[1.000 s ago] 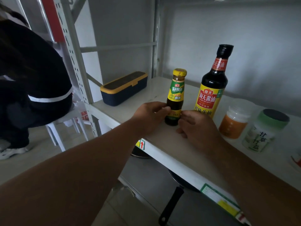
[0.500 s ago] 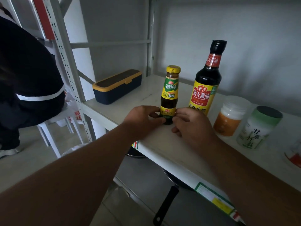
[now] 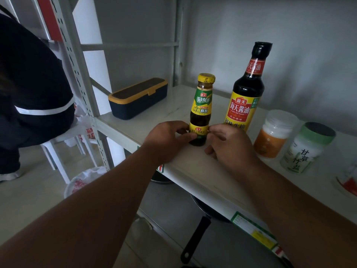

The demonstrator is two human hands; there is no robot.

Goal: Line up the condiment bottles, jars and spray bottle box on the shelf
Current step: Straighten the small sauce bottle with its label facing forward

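Observation:
A small dark sauce bottle (image 3: 201, 105) with a yellow cap stands upright on the pale shelf (image 3: 193, 171). My left hand (image 3: 166, 141) and my right hand (image 3: 229, 147) both pinch its base, one on each side. Just right of it stands a taller soy sauce bottle (image 3: 247, 89) with a black cap. Further right are an orange-filled jar (image 3: 274, 134) with a white lid and a white jar (image 3: 307, 147) with a green lid. A navy box (image 3: 138, 98) with a yellow-rimmed lid lies at the shelf's left end.
A red-and-white item (image 3: 347, 182) peeks in at the right edge. A black pan handle (image 3: 195, 240) hangs below the shelf. To the left a person in dark clothes (image 3: 32, 89) sits on a white stool, beside the perforated shelf upright (image 3: 81, 82).
The view has shifted slightly, so everything sits a little lower and left. Both hands stay on the small bottle's base, and it stands closer to the soy sauce bottle.

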